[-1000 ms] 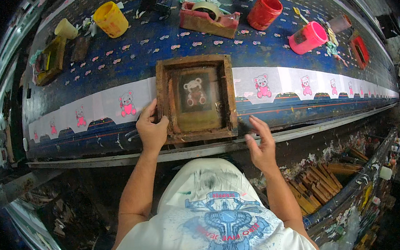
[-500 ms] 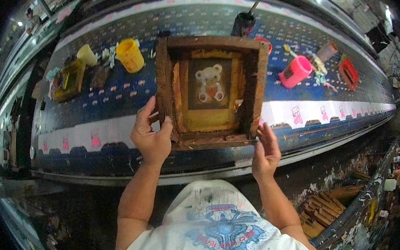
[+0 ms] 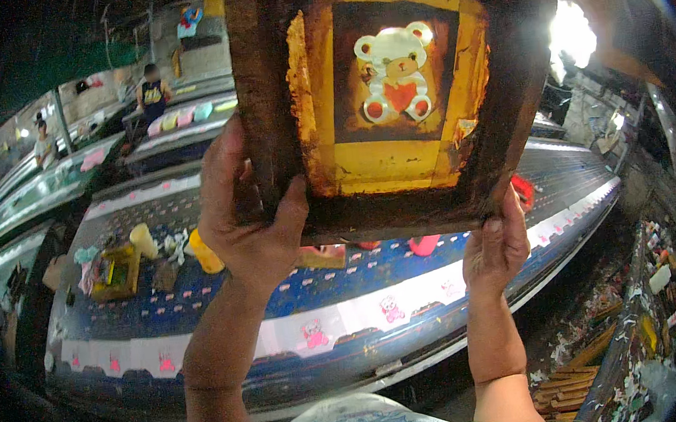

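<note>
I hold a brown wooden printing screen frame (image 3: pixel 392 94) up in front of the camera, lifted off the long table. Light shines through its mesh, showing a teddy bear stencil with a red heart, bordered by yellow tape. My left hand (image 3: pixel 245 211) grips the frame's lower left side, thumb over the front. My right hand (image 3: pixel 498 245) grips its lower right corner. Below lies a white fabric strip (image 3: pixel 340 323) printed with pink bears along the blue printing table (image 3: pixel 200 291).
On the table stand a yellow cup (image 3: pixel 205 255), a cream cup (image 3: pixel 143 240), a yellow-stained small frame (image 3: pixel 114 271), and pink and red containers (image 3: pixel 425 243). Two people (image 3: pixel 152 90) are at far tables. Wooden sticks and scraps (image 3: pixel 577 367) litter the floor at right.
Both hands lifted the frame off the fabric strip and raised it high toward the light; my head tilted up, so the far tables and people came into view.
</note>
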`<control>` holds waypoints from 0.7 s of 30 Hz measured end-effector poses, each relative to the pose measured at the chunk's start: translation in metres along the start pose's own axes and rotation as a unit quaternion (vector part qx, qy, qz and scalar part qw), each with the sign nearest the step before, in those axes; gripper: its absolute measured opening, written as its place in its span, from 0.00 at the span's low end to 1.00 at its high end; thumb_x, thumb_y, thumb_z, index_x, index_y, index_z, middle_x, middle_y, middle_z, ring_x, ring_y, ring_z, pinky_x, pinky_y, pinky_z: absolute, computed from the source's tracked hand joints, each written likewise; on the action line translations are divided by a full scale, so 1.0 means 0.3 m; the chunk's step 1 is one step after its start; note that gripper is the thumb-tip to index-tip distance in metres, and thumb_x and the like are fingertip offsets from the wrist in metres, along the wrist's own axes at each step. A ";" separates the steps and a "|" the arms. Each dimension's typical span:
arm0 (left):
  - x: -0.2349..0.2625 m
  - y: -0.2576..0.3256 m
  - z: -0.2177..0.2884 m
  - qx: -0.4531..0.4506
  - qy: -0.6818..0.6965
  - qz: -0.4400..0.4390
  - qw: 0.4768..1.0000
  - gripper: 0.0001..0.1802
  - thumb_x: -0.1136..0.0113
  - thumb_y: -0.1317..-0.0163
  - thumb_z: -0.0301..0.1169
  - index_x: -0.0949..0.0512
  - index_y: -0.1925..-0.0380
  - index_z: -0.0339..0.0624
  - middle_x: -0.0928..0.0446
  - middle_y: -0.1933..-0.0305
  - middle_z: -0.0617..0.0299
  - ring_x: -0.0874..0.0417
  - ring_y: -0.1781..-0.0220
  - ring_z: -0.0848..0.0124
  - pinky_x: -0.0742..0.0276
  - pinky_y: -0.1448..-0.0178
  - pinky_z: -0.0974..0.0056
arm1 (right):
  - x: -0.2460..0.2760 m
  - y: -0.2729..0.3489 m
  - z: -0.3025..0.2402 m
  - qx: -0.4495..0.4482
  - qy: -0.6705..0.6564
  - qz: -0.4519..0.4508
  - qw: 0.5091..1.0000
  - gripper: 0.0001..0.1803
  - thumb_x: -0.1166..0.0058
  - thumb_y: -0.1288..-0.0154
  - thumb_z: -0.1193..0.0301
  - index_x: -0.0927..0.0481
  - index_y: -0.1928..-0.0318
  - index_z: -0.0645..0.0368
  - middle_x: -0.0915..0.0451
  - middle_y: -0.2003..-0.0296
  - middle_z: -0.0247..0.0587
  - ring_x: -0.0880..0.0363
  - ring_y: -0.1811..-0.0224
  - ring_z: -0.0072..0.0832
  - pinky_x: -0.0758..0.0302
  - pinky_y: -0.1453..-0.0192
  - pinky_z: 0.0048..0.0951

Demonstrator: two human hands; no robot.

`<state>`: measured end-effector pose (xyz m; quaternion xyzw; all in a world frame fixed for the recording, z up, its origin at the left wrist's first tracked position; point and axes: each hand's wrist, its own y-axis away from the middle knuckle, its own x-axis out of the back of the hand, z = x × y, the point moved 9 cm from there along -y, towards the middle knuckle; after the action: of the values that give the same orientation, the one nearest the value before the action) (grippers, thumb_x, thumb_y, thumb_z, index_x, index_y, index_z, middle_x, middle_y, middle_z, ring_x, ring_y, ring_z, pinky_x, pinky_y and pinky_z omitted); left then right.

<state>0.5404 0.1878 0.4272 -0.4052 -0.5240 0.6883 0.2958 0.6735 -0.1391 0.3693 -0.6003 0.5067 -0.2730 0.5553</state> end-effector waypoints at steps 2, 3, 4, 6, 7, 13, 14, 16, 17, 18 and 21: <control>-0.038 -0.046 0.022 -0.010 0.054 0.023 0.998 0.42 0.33 0.38 0.12 0.32 0.21 0.28 0.29 0.22 0.44 0.22 0.23 0.54 0.25 0.21 0.52 | 0.017 -0.058 -0.056 0.027 0.037 0.004 0.999 0.30 0.43 0.15 0.66 0.29 0.22 0.73 0.27 0.23 0.59 0.25 0.23 0.45 0.32 0.17 0.52; -0.054 -0.077 0.046 -0.056 0.047 0.017 0.997 0.42 0.35 0.38 0.11 0.32 0.21 0.28 0.31 0.22 0.44 0.23 0.23 0.54 0.23 0.22 0.52 | 0.029 -0.090 -0.087 0.048 0.063 0.007 0.997 0.30 0.44 0.14 0.66 0.29 0.23 0.73 0.27 0.23 0.59 0.25 0.23 0.45 0.32 0.17 0.52; -0.064 -0.094 0.060 -0.060 0.047 0.023 0.997 0.42 0.36 0.38 0.11 0.32 0.21 0.28 0.30 0.22 0.44 0.22 0.23 0.54 0.22 0.22 0.52 | 0.037 -0.110 -0.115 0.064 0.087 0.010 0.994 0.30 0.44 0.14 0.66 0.29 0.23 0.73 0.27 0.24 0.58 0.25 0.23 0.45 0.32 0.17 0.52; -0.089 -0.134 0.098 -0.068 0.049 0.035 0.996 0.42 0.36 0.38 0.11 0.32 0.21 0.27 0.29 0.23 0.43 0.22 0.24 0.54 0.22 0.23 0.53 | 0.032 -0.171 -0.173 0.085 0.071 -0.002 0.994 0.30 0.44 0.14 0.65 0.29 0.23 0.73 0.26 0.24 0.58 0.25 0.24 0.45 0.31 0.17 0.52; -0.107 -0.144 0.107 -0.064 0.061 0.037 0.995 0.41 0.36 0.38 0.11 0.32 0.22 0.27 0.29 0.23 0.43 0.21 0.24 0.54 0.21 0.23 0.53 | 0.039 -0.189 -0.201 0.092 0.068 -0.007 0.993 0.30 0.44 0.14 0.65 0.29 0.23 0.73 0.26 0.25 0.58 0.25 0.24 0.45 0.31 0.18 0.52; -0.235 -0.208 0.169 -0.075 0.139 0.042 0.987 0.39 0.35 0.38 0.11 0.29 0.23 0.27 0.26 0.25 0.44 0.19 0.26 0.55 0.19 0.24 0.54 | 0.116 -0.254 -0.352 0.125 0.089 0.011 0.988 0.32 0.43 0.14 0.64 0.30 0.23 0.75 0.25 0.25 0.58 0.25 0.24 0.48 0.32 0.16 0.53; -0.268 -0.216 0.180 -0.081 0.151 0.038 0.984 0.39 0.35 0.38 0.11 0.29 0.23 0.27 0.26 0.25 0.44 0.19 0.26 0.55 0.19 0.25 0.53 | 0.136 -0.260 -0.387 0.138 0.102 0.016 0.985 0.32 0.44 0.14 0.65 0.30 0.23 0.75 0.26 0.25 0.59 0.25 0.24 0.48 0.33 0.16 0.54; -0.317 -0.218 0.211 -0.084 0.155 0.033 0.984 0.39 0.35 0.37 0.11 0.29 0.23 0.27 0.26 0.25 0.44 0.18 0.26 0.55 0.19 0.24 0.53 | 0.174 -0.271 -0.453 0.163 0.123 0.026 0.979 0.31 0.44 0.14 0.65 0.30 0.23 0.75 0.26 0.25 0.59 0.26 0.23 0.49 0.33 0.16 0.54; -0.337 -0.218 0.229 -0.081 0.146 0.032 0.985 0.39 0.35 0.37 0.11 0.29 0.23 0.27 0.25 0.26 0.44 0.18 0.26 0.55 0.19 0.24 0.53 | 0.189 -0.276 -0.485 0.189 0.135 0.027 0.972 0.30 0.45 0.14 0.67 0.30 0.23 0.74 0.27 0.24 0.60 0.27 0.22 0.50 0.34 0.15 0.56; -0.359 -0.216 0.244 -0.078 0.138 0.032 0.987 0.39 0.35 0.37 0.10 0.29 0.24 0.27 0.25 0.26 0.44 0.18 0.26 0.55 0.18 0.24 0.53 | 0.208 -0.276 -0.513 0.189 0.140 0.026 0.972 0.30 0.46 0.14 0.68 0.30 0.23 0.75 0.27 0.24 0.61 0.27 0.22 0.51 0.34 0.15 0.56; -0.430 -0.213 0.274 -0.071 0.205 0.027 0.976 0.39 0.36 0.37 0.10 0.29 0.24 0.27 0.24 0.26 0.45 0.18 0.26 0.55 0.18 0.24 0.55 | 0.265 -0.268 -0.594 0.198 0.153 0.032 0.968 0.29 0.46 0.15 0.70 0.31 0.23 0.76 0.27 0.24 0.63 0.28 0.21 0.52 0.35 0.14 0.56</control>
<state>0.5319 0.0585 0.5306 -0.5716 -0.4884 0.5592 0.3492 0.5662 -0.2915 0.4682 -0.4129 0.5400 -0.4387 0.5878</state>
